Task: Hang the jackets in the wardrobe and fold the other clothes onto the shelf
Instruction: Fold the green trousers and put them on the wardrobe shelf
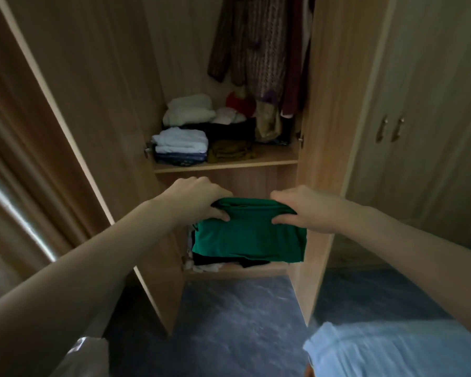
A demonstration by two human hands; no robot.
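Observation:
A folded green garment (249, 235) hangs in front of the open wardrobe, held by its top edge. My left hand (201, 198) grips its upper left corner and my right hand (301, 208) grips its upper right corner, thumbs in front of the cloth. Behind it, the lower shelf (234, 272) carries dark and white clothes, partly hidden by the green garment. The upper shelf (226, 164) holds folded stacks: white and light blue items (180, 144), an olive piece (230, 151). Knitted jackets (259, 47) hang above on the right side.
The wardrobe's left door (74, 104) and right door (326, 131) stand open on either side of my arms. A second closed wardrobe (419, 118) stands to the right. Light blue cloth (392, 352) lies at the bottom right over a blue floor (229, 322).

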